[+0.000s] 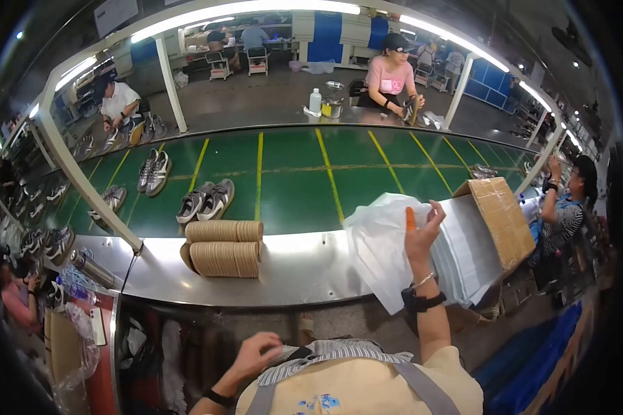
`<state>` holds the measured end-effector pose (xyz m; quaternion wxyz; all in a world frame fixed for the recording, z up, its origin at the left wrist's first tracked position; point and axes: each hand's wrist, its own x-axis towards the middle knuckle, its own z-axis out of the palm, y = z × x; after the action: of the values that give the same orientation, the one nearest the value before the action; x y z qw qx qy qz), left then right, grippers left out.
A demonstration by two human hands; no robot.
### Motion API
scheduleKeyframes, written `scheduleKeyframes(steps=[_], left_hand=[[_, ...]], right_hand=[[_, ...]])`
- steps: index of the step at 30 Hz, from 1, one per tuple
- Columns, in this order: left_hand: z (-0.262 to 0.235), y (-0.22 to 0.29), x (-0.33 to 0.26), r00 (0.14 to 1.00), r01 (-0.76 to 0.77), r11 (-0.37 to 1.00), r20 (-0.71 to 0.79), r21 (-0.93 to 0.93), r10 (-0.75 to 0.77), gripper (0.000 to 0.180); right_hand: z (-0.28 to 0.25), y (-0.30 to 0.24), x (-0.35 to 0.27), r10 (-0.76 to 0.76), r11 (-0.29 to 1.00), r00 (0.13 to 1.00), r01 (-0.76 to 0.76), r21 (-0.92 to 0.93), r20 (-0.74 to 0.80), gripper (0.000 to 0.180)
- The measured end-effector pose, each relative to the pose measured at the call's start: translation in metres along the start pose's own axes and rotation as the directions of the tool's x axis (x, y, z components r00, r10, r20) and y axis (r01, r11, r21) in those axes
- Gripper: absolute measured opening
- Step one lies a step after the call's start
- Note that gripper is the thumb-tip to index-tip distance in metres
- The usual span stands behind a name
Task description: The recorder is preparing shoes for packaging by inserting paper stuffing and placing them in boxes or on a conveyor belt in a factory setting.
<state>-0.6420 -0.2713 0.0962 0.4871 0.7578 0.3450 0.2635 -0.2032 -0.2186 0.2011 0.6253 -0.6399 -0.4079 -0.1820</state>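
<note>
My right hand (422, 238) is raised over the right part of the steel bench, an orange cover on one digit. A thin, translucent white sheet (379, 245) is caught at its fingers, crumpled and lifted, with a lower corner over the bench edge. Whether it is paper or plastic, I cannot tell. Right beside that hand lies a stack of white sheets (457, 259), partly inside a tipped cardboard box (502, 221). My left hand (257, 354) hangs in front of my waist near the striped apron (336, 353); its fingers are loosely bent, and nothing shows in them.
Two rows of brown sole-shaped inserts (225, 250) stand on the steel bench (301, 266). Behind it runs a green conveyor (291, 173) carrying grey sneakers (208, 200). A metal post (93, 159) rises at left. Across the belt, a person in pink (392, 79) handles a shoe.
</note>
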Motion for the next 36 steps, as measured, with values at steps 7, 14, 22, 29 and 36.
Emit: scheduleKeyframes(steps=[7,14,22,29,36], left_hand=[[-0.083,0.004,0.121,0.914,-0.093,0.904,-0.324,0.417,0.243,0.032],[-0.119,-0.014,0.189,0.962,-0.253,0.648,0.113,0.718,0.250,0.057],[-0.141,-0.053,0.215,0.912,-0.410,0.654,0.262,0.636,0.317,0.062],[-0.145,-0.076,0.219,0.917,-0.389,0.699,0.323,0.600,0.233,0.070],[-0.152,-0.086,0.215,0.912,-0.408,0.707,0.292,0.577,0.288,0.072]], right_hand=[[0.146,0.005,-0.103,0.238,0.923,0.775,-0.368,0.113,0.585,0.071],[0.214,0.006,-0.197,0.410,0.496,0.165,-0.865,-0.068,0.897,0.051],[0.246,-0.050,-0.185,0.038,0.703,0.090,-0.710,0.037,0.995,0.030],[0.244,-0.060,-0.214,0.106,0.758,0.032,-0.650,-0.060,0.994,0.024],[0.227,-0.050,-0.217,0.193,0.639,0.045,-0.764,-0.090,0.980,0.014]])
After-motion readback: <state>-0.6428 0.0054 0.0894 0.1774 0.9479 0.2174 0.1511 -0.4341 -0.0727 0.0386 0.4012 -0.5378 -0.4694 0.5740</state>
